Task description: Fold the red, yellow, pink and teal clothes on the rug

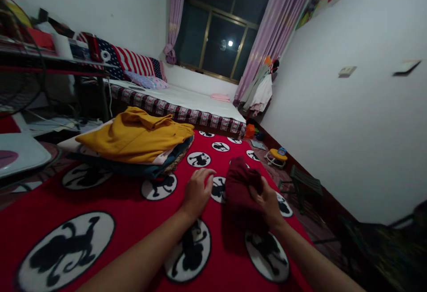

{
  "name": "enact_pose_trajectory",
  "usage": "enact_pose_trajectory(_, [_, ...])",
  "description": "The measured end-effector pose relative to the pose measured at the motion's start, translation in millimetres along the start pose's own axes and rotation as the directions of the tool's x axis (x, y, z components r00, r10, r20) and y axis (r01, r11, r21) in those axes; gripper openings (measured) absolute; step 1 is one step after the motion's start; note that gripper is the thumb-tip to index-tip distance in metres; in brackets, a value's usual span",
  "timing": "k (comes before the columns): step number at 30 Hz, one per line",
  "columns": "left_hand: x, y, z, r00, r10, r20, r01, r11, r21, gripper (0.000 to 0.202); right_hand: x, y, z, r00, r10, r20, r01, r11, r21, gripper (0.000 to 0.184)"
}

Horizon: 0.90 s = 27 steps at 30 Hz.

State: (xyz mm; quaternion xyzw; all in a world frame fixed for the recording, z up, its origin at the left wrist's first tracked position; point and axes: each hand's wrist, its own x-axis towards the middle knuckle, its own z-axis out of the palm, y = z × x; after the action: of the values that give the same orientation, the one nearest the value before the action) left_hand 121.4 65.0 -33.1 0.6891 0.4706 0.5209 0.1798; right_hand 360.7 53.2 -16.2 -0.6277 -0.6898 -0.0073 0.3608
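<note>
One maroon cloth (240, 190) points lengthwise toward the bed (190, 95).

A red cloth (133, 221) with black-and-white medallions (66, 252) spreads below the left grip (199, 190); beyond that grip, leftward, a clothes pile (133, 144) lies on it, yellow garment (137, 133) uppermost.

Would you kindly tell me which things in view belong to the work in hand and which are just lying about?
In use:
dark red cloth, held in the right hand
left hand, holding nothing
red patterned cover beneath
probably the clothes pile

Lying about:
pillow and pink cloth on the bed
yellow stool
dark green stool
</note>
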Motion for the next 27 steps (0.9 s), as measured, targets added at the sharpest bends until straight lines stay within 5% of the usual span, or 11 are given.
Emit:
enact_pose_trajectory(3, [8.0, -30.2, 4.8, 0.987, -0.098, 0.126, 0.072, 0.978, 0.197, 0.020, 43.9, 22.6, -17.8, 0.992, -0.040, -0.116, 0.042, 0.999, 0.013, 0.041])
enact_pose_trajectory(7, [3.2, -42.7, 17.0, 0.966, -0.041, 0.256, -0.016, 0.976, 0.217, 0.017, 129.5, 40.6, -23.5, 0.978, -0.100, -0.183, 0.065, 0.980, -0.188, 0.041])
enact_pose_trajectory(14, [3.3, -41.7, 19.9, 0.961, -0.079, 0.264, 0.034, 0.985, 0.169, 0.020, 244.5, 69.1, 26.2, 0.970, -0.173, -0.171, 0.063, 0.857, -0.511, 0.032])
enact_pose_trajectory(18, [3.7, -40.6, 19.5, 0.956, -0.106, 0.272, 0.058, 0.982, 0.179, 0.021, 249.1, 89.3, 66.0, 0.998, -0.014, -0.057, -0.011, 0.914, -0.406, 0.044])
enact_pose_trajectory(21, [3.9, -40.3, 19.9, 0.955, -0.107, 0.277, 0.057, 0.982, 0.182, 0.021, 230.4, 110.5, 89.3, 0.963, 0.253, -0.095, -0.270, 0.911, -0.311, 0.061])
enact_pose_trajectory(24, [4.2, -40.7, 20.3, 0.953, -0.109, 0.284, 0.055, 0.980, 0.192, 0.021, 214.5, 130.3, 96.9, 0.883, 0.440, -0.165, -0.470, 0.834, -0.289, 0.069])
enact_pose_trajectory(27, [3.7, -41.4, 20.7, 0.953, -0.108, 0.283, 0.052, 0.979, 0.198, 0.021, 214.5, 141.8, 86.8, 0.893, 0.411, -0.181, -0.448, 0.844, -0.295, 0.054])
